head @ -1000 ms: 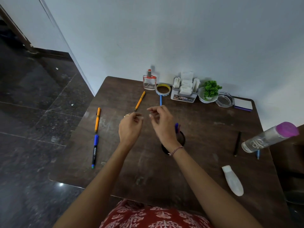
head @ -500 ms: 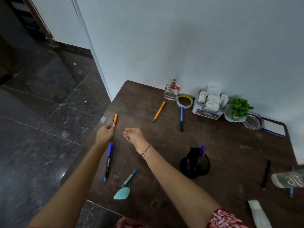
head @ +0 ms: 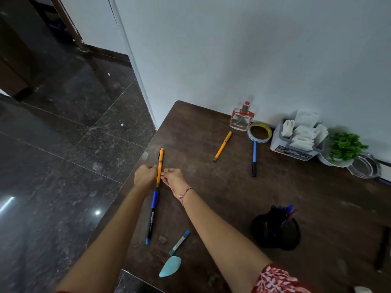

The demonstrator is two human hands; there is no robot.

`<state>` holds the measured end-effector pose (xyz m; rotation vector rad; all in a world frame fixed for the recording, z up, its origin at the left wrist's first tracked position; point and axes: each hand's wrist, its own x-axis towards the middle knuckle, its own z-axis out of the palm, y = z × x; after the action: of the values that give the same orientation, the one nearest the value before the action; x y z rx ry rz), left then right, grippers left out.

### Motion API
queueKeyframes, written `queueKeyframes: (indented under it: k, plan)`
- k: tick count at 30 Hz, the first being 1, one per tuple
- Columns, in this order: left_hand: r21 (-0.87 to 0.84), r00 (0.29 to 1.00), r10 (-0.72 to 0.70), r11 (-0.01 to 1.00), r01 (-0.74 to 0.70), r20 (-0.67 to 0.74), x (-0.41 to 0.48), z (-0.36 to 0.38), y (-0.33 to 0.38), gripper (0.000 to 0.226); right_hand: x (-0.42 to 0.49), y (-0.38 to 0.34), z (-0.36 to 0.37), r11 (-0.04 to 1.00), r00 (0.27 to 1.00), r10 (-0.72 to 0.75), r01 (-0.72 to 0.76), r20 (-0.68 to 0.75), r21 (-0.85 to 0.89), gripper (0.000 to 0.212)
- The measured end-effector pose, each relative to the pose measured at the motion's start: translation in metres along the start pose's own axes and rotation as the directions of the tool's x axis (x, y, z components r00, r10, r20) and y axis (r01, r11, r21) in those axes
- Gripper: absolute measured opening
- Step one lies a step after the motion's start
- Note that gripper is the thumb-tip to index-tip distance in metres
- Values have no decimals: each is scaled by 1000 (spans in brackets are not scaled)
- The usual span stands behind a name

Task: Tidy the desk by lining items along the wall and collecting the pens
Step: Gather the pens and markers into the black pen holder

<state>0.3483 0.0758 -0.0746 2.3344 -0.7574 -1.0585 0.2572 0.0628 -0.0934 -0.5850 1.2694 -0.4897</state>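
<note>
An orange pen (head: 161,161) lies near the desk's left edge, pointing away from me. My left hand (head: 145,176) has its curled fingers on the pen's left side, and my right hand (head: 173,180) pinches the pen from the right with its fingertips. Just below it, in line, a blue-capped marker (head: 153,216) lies on the desk. A second orange pen (head: 222,145) and a blue pen (head: 254,157) lie further back. A black pen holder (head: 276,229) with several pens stands to the right of my right forearm.
Along the wall stand a perfume bottle (head: 241,117), a tape roll (head: 259,132), a tissue organizer (head: 296,140), a potted plant (head: 342,149) and a glass dish (head: 365,166). A teal scraper (head: 170,269) and a small blue stick (head: 179,242) lie near the front edge. A black pen (head: 383,248) lies far right.
Both hands have moved from the desk's middle to its left edge. They have closed in on the orange pen from either side. The view has swung left.
</note>
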Motion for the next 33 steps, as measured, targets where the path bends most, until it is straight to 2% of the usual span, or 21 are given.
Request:
queueKeyframes:
  k: [3, 8, 13, 21, 28, 33]
  plan:
    - [-17, 1000, -19, 1000, 19, 25, 7, 1, -2, 19, 5, 2, -2, 999, 1000, -10, 10, -13, 34, 16]
    - [-150, 995, -43, 987, 56, 89, -8, 2, 7, 7, 1, 1, -6, 995, 994, -90, 87, -66, -57, 28]
    - [-279, 989, -36, 957, 76, 145, -24, 8, 16, 20, -17, -3, -25, 974, 979, -186, 173, -82, -143, 30]
    - [-511, 962, 106, 859, 39, 250, -72, 15, 29, 30, -64, -9, -64, 958, 959, -277, 271, -63, -92, 31]
    - [-531, 921, 186, 847, 27, 342, -119, 30, 32, 26, -124, -4, -100, 947, 942, -322, 318, -97, -57, 29]
    - [-525, 918, 232, 851, -31, 321, -155, 47, 38, 17, -160, 3, -122, 926, 912, -375, 358, -165, -121, 27]
